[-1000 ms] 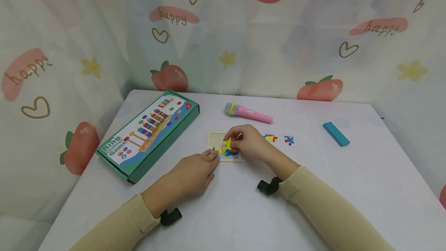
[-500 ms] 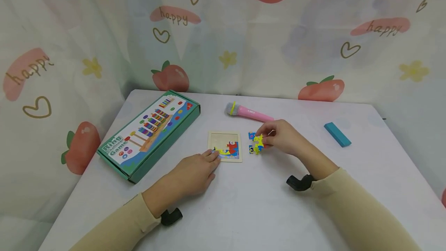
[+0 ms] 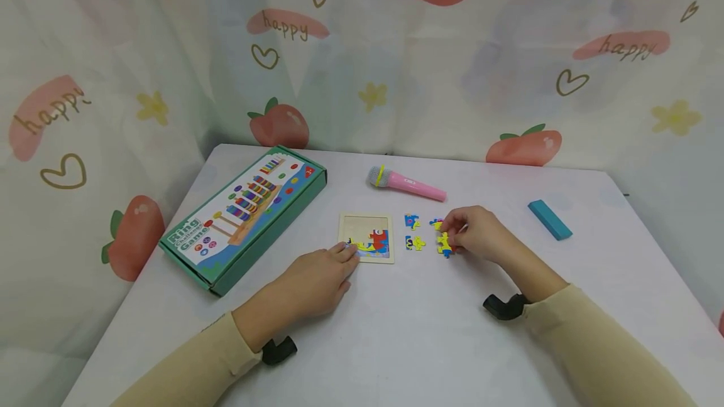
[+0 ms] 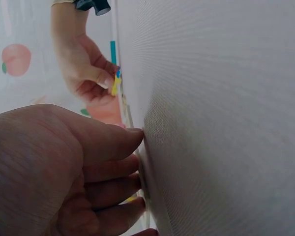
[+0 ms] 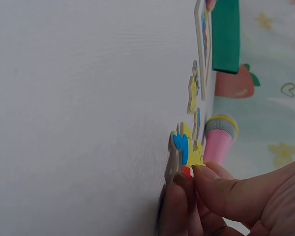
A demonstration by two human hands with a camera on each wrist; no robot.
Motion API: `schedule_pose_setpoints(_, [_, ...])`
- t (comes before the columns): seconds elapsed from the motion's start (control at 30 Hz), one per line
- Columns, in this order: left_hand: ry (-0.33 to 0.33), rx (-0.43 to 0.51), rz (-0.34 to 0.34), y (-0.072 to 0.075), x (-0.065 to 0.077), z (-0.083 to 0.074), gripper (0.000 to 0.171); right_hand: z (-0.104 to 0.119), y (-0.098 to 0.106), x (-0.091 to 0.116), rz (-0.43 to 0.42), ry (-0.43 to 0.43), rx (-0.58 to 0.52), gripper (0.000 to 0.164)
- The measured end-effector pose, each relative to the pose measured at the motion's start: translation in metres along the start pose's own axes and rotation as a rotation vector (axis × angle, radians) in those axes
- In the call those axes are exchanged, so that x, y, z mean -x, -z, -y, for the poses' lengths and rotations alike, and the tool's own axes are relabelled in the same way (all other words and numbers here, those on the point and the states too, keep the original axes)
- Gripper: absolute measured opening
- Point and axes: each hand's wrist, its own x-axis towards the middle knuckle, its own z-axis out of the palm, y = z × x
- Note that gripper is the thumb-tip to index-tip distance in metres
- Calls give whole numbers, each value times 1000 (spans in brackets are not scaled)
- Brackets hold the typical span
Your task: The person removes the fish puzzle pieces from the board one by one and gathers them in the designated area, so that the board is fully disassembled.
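Observation:
In the head view my right hand (image 3: 477, 231) pinches a yellow puzzle piece (image 3: 444, 245) with blue and red parts between thumb and fingers, low over the white table. The right wrist view shows this piece (image 5: 184, 147) tilted, close to the tabletop. My left hand (image 3: 317, 281) rests its fingertips on the lower left of a square wooden puzzle tray (image 3: 355, 227). Joined colourful pieces (image 3: 379, 242) fill the tray's lower and right part; its upper left is bare wood. Loose puzzle pieces (image 3: 417, 243) lie between the tray and my right hand, one partly hidden behind the fingers.
A green Ring Game box (image 3: 249, 218) lies slanted at the left. A pink toy microphone (image 3: 410, 185) is behind the tray, and a teal block (image 3: 550, 219) sits at the right. A printed curtain (image 3: 430, 80) hangs behind the table.
My right hand has carried the yellow piece from over the tray to the right, past the left loose pieces, which now show fully. My left hand stays on the tray.

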Motion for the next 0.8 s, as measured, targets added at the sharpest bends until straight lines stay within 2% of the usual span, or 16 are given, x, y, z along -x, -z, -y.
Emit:
schedule_pose_setpoints(0.57, [3,-9,8,0,0,-1,60,1,-9,-2,-91,23,168,10])
schedule_pose_setpoints(0.8, [8,-15,7,0,-1,-1,61,21,-13,-4,-133,101,159,17])
